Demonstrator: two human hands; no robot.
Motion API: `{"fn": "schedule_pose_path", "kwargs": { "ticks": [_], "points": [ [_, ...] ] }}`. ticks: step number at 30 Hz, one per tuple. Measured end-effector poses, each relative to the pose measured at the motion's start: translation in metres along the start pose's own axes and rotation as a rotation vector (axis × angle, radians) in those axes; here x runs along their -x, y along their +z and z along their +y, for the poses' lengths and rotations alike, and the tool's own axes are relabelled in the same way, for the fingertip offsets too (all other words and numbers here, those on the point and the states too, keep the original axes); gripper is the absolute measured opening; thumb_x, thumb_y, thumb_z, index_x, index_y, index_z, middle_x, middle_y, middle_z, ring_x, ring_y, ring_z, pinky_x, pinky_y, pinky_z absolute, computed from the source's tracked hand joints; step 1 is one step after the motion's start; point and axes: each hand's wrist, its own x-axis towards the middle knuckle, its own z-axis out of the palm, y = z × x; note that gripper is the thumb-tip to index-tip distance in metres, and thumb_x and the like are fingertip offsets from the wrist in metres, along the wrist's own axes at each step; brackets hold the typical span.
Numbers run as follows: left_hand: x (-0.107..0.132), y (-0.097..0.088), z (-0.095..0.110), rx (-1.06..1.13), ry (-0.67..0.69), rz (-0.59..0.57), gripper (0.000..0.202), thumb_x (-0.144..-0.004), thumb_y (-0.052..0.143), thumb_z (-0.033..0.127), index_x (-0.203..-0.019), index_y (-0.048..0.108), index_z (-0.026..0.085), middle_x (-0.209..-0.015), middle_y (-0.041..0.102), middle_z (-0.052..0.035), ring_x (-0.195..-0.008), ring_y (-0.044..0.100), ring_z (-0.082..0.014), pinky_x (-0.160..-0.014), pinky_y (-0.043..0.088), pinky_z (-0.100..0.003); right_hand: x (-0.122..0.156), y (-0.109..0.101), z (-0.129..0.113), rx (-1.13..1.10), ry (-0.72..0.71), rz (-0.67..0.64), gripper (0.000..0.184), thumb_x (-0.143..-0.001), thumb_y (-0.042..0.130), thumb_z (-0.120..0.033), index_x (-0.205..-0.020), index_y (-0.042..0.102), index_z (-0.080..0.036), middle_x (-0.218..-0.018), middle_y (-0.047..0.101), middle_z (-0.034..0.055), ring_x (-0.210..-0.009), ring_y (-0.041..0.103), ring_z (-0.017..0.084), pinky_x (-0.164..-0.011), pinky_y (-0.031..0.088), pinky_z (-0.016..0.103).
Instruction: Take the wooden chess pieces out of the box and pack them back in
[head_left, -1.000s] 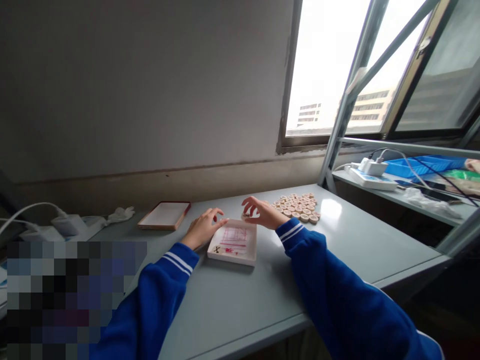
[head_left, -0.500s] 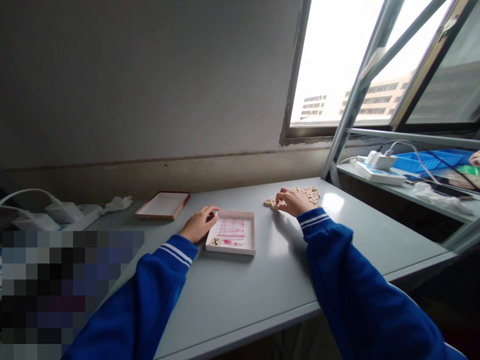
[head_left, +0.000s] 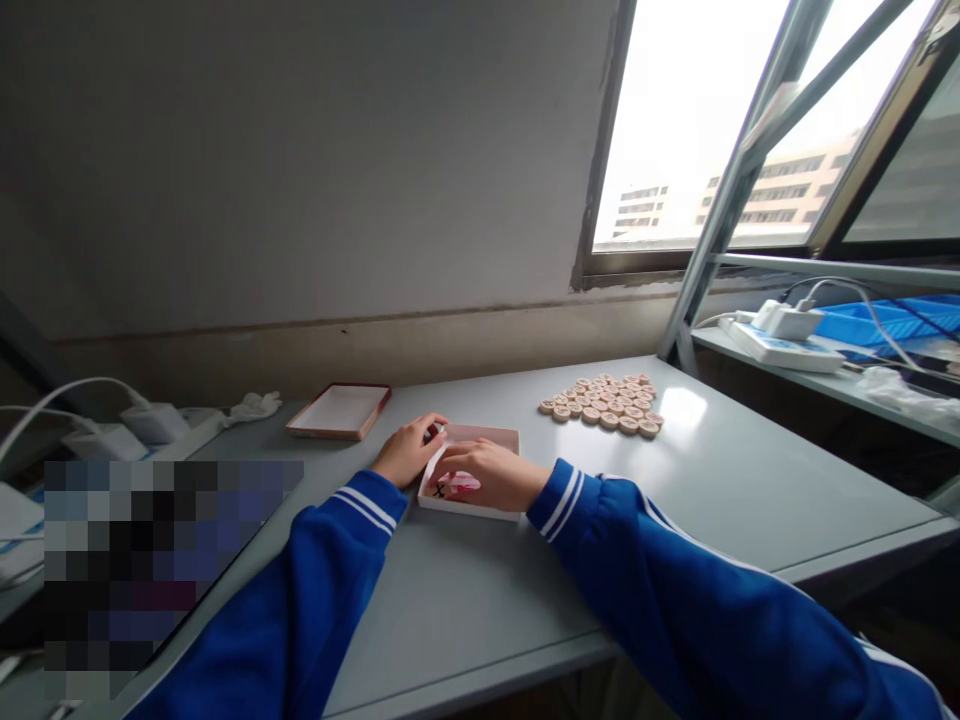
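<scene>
A shallow white box [head_left: 469,508] lies on the desk before me, with pink-red marks on its floor and a black character at the near left corner. My left hand [head_left: 409,448] is curled against its left wall, gripping the rim. Over the box, my right hand [head_left: 484,472] reaches in from the right with bent fingers pointing down at the left side. Its fingertips are partly hidden, so I cannot tell what they hold. Several round wooden Chinese chess pieces [head_left: 600,405] lie flat in a cluster at the back right.
Behind my left hand is a second shallow box part [head_left: 330,433] with a reddish rim. Plugs on a power strip [head_left: 199,428] and a pixelated area are at left. A metal post [head_left: 720,210] and a side shelf with another power strip [head_left: 784,345] stand at right.
My right hand has moved left from the chess pieces into the white box, uncovering the cluster. My left hand stays at the box's left side. The view has shifted slightly.
</scene>
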Motion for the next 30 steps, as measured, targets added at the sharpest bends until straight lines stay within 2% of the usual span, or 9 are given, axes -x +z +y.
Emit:
{"fn": "schedule_pose_path", "kwargs": {
  "ticks": [3,6,9,12,16,19,24,27,30],
  "points": [
    [0.000,0.000,0.000,-0.013,-0.004,-0.001,0.027,-0.077,0.039,0.033,-0.095,0.054,0.019,-0.082,0.060,-0.0029,-0.072,0.054,-0.0152,-0.069,0.041,-0.026,0.003,-0.006,0.001,0.085,0.074,0.024,0.017,-0.072,0.059,-0.025,-0.088,0.062,-0.021,-0.095,0.061,0.0043,-0.089,0.053,0.017,-0.075,0.035,0.029],
    [-0.001,-0.001,-0.001,-0.024,-0.007,-0.004,0.028,-0.077,0.038,0.033,-0.095,0.055,0.019,-0.082,0.060,-0.0030,-0.070,0.055,-0.0154,-0.067,0.041,-0.026,0.017,-0.027,0.009,0.184,0.181,0.091,0.021,-0.072,0.059,-0.036,-0.087,0.062,-0.023,-0.090,0.061,0.0037,-0.086,0.051,0.018,-0.070,0.031,0.029],
    [-0.001,-0.001,-0.001,-0.023,-0.010,-0.005,0.029,-0.077,0.037,0.033,-0.096,0.055,0.019,-0.081,0.060,-0.0029,-0.069,0.054,-0.0155,-0.065,0.041,-0.026,0.042,-0.052,0.025,0.277,0.302,0.160,0.022,-0.074,0.057,-0.039,-0.091,0.061,-0.024,-0.090,0.060,0.0040,-0.085,0.050,0.019,-0.070,0.030,0.030],
    [0.000,-0.001,0.000,-0.017,-0.016,-0.008,0.028,-0.078,0.036,0.033,-0.095,0.055,0.019,-0.080,0.060,-0.0028,-0.069,0.054,-0.0156,-0.063,0.040,-0.025,0.073,-0.067,0.046,0.373,0.406,0.147,0.020,-0.074,0.056,-0.037,-0.089,0.061,-0.025,-0.088,0.060,0.0042,-0.083,0.051,0.019,-0.071,0.030,0.031],
    [0.001,-0.002,0.001,-0.014,-0.013,-0.009,0.029,-0.078,0.036,0.033,-0.095,0.054,0.020,-0.081,0.059,-0.0027,-0.070,0.054,-0.0155,-0.061,0.039,-0.025,0.103,-0.068,0.070,0.590,0.514,0.142,0.018,-0.075,0.056,-0.033,-0.090,0.059,-0.024,-0.091,0.061,0.0048,-0.085,0.052,0.022,-0.072,0.030,0.033],
    [0.001,-0.002,0.000,-0.016,-0.014,-0.010,0.028,-0.078,0.036,0.033,-0.095,0.054,0.020,-0.081,0.059,-0.0023,-0.068,0.054,-0.0150,-0.059,0.039,-0.024,0.108,-0.065,0.074,0.676,0.574,0.192,0.014,-0.075,0.055,-0.027,-0.087,0.057,-0.021,-0.088,0.062,0.0054,-0.082,0.053,0.021,-0.071,0.029,0.033],
    [0.001,-0.001,0.000,-0.024,-0.017,-0.013,0.029,-0.078,0.036,0.033,-0.095,0.054,0.019,-0.080,0.059,-0.0024,-0.067,0.054,-0.0148,-0.059,0.039,-0.024,0.090,-0.063,0.053,0.530,0.446,0.227,0.009,-0.078,0.050,-0.023,-0.075,0.058,-0.021,-0.081,0.061,0.0023,-0.081,0.053,0.018,-0.071,0.030,0.031],
    [0.001,-0.001,0.001,-0.037,-0.020,-0.005,0.028,-0.078,0.036,0.032,-0.095,0.054,0.019,-0.080,0.059,-0.0023,-0.068,0.054,-0.0145,-0.060,0.039,-0.024,0.072,-0.057,0.033,0.352,0.342,0.228,0.012,-0.080,0.048,-0.023,-0.081,0.059,-0.021,-0.083,0.059,0.0024,-0.078,0.052,0.015,-0.073,0.034,0.030],
    [0.001,-0.001,0.002,-0.045,-0.011,0.004,0.027,-0.078,0.037,0.032,-0.094,0.055,0.019,-0.079,0.059,-0.0020,-0.068,0.054,-0.0140,-0.061,0.040,-0.023,0.049,-0.045,0.014,0.153,0.252,0.147,0.015,-0.081,0.048,-0.023,-0.092,0.058,-0.019,-0.092,0.058,0.0045,-0.083,0.053,0.015,-0.075,0.039,0.027]
  ]
}}
